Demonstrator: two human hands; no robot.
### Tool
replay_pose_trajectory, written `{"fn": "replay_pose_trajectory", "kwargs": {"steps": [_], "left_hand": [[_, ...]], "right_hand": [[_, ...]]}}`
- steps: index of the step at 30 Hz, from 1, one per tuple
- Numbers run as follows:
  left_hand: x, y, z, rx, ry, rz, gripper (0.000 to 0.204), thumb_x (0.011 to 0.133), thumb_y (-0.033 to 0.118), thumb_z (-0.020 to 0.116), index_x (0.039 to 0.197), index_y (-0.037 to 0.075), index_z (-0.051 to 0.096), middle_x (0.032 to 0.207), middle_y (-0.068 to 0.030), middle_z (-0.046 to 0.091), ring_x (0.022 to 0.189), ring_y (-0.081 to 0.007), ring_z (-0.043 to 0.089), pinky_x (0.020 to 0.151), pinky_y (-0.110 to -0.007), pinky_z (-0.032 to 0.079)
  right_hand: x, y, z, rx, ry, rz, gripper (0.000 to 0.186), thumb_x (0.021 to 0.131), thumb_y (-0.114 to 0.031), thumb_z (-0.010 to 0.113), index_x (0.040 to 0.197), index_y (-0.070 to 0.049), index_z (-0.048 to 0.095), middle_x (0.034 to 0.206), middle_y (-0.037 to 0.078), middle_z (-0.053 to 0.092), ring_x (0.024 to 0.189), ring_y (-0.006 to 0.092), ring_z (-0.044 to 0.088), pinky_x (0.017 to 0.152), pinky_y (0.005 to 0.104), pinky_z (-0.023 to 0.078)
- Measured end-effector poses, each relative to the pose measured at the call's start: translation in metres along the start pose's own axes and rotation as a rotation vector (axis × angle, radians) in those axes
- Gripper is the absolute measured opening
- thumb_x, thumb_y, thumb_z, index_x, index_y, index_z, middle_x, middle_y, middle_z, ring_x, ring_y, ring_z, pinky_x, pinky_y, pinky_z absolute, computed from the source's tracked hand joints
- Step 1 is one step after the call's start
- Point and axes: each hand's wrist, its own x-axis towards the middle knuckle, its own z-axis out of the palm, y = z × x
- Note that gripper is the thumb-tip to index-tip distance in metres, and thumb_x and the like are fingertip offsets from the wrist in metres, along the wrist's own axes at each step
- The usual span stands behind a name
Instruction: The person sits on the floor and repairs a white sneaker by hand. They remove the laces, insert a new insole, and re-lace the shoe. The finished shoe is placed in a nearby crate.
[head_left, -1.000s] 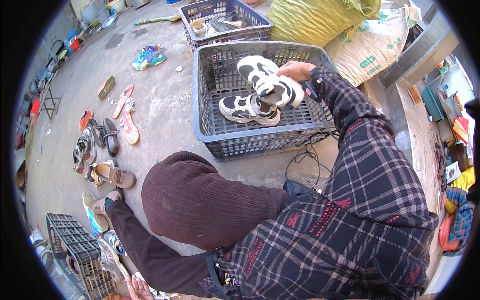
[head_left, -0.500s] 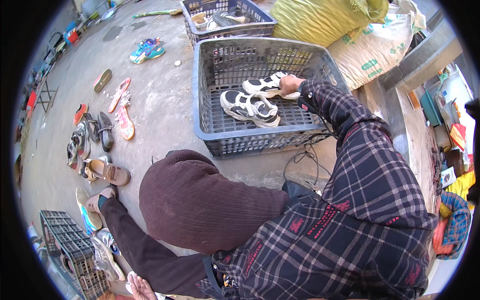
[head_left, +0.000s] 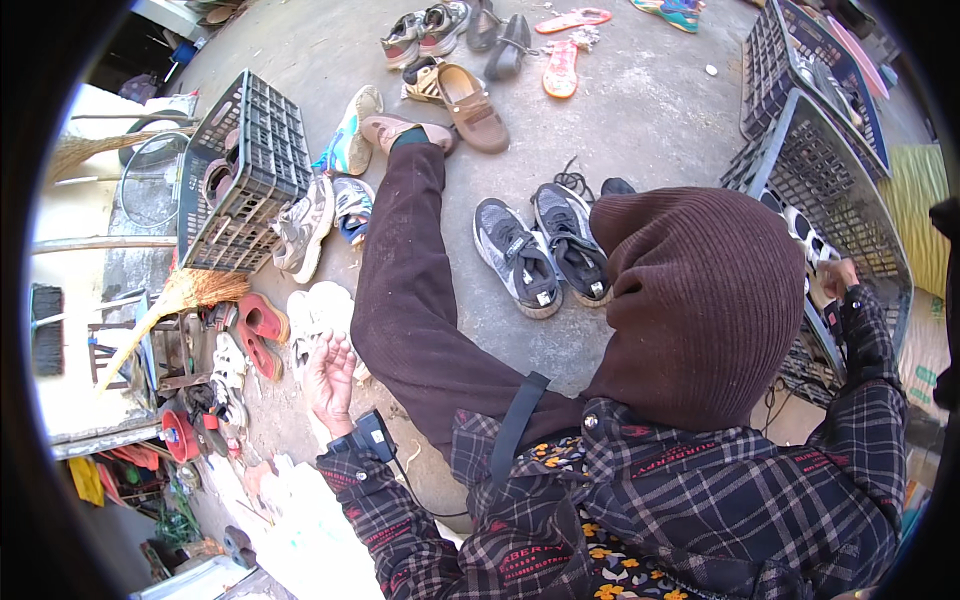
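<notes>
My right hand (head_left: 838, 277) reaches into the grey plastic crate (head_left: 893, 235) at the right. Its fingers are closed on a white-and-black sneaker (head_left: 808, 240); the crate wall and brown ribbed cloth hide part of the pair. At the left, my left hand (head_left: 330, 378) is held palm up with fingers stretched out and nothing in it. White shoes (head_left: 322, 308) lie just beyond its fingertips. On the ground between my legs stands a pair of grey-and-black sneakers (head_left: 545, 250), side by side with loose laces.
Brown ribbed cloth (head_left: 700, 300) bulges before my right arm. A black crate (head_left: 245, 185) holding shoes stands at the left, with a straw broom (head_left: 190, 290) beside it. A brown clog (head_left: 472, 108), red shoes (head_left: 262, 335) and coral insoles (head_left: 561, 70) lie around. Another crate (head_left: 800, 75) stands far right.
The view has swung left, so the crate now sits at the right edge. The grey-and-black sneakers have come into view. My left hand shows fully; my right hand stays at the white-and-black sneaker.
</notes>
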Motion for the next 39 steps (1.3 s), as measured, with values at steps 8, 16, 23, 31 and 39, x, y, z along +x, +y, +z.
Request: {"fn": "replay_pose_trajectory", "kwargs": {"steps": [8, 16, 23, 31, 39], "left_hand": [[-0.004, -0.014, -0.016, -0.073, 0.171, 0.021, 0.026, 0.088, 0.009, 0.054, 0.112, -0.001, 0.053, 0.092, -0.0110, 0.064, 0.081, -0.0181, 0.063, 0.072, -0.031, 0.052], [-0.018, -0.049, -0.046, -0.076, 0.277, 0.004, 0.019, 0.084, 0.007, 0.057, 0.101, -0.001, 0.055, 0.088, -0.0113, 0.064, 0.077, -0.0189, 0.062, 0.069, -0.031, 0.053], [-0.028, -0.049, -0.045, 0.161, 0.421, 0.014, 0.023, 0.085, 0.011, 0.058, 0.104, 0.000, 0.053, 0.089, -0.0107, 0.063, 0.076, -0.0167, 0.062, 0.069, -0.026, 0.051], [0.009, -0.026, 0.037, 1.002, 0.251, 0.426, 0.030, 0.084, 0.016, 0.060, 0.104, -0.005, 0.054, 0.094, -0.0109, 0.062, 0.085, -0.0180, 0.059, 0.079, -0.029, 0.046], [0.021, -0.052, 0.080, 1.622, 0.211, 0.699, 0.028, 0.079, 0.012, 0.057, 0.104, 0.001, 0.051, 0.104, -0.0151, 0.054, 0.101, -0.0331, 0.049, 0.089, -0.040, 0.037]], "right_hand": [[-0.029, -0.007, 0.037, -0.076, 0.185, -0.181, 0.018, 0.074, -0.004, 0.055, 0.089, 0.004, 0.058, 0.066, 0.009, 0.059, 0.047, 0.0188, 0.057, 0.036, 0.0311, 0.044], [-0.012, -0.024, 0.064, 0.198, -0.017, -0.576, 0.019, 0.081, -0.015, 0.059, 0.081, 0.004, 0.061, 0.060, 0.007, 0.059, 0.046, 0.0164, 0.058, 0.037, 0.0290, 0.045], [-0.095, -0.118, 0.040, -0.419, -0.066, -0.590, 0.024, 0.078, -0.022, 0.061, 0.072, 0.001, 0.060, 0.061, 0.008, 0.059, 0.052, 0.0171, 0.059, 0.045, 0.0315, 0.045], [-0.298, -0.357, 0.013, -0.924, -0.094, -0.659, 0.025, 0.086, -0.020, 0.053, 0.083, 0.005, 0.059, 0.060, 0.012, 0.064, 0.051, 0.0189, 0.063, 0.043, 0.0288, 0.052], [-0.417, -0.537, 0.175, -1.228, -0.314, -1.016, 0.034, 0.082, -0.032, 0.054, 0.099, -0.004, 0.062, 0.098, 0.014, 0.063, 0.081, 0.0239, 0.065, 0.063, 0.0341, 0.053]]}}
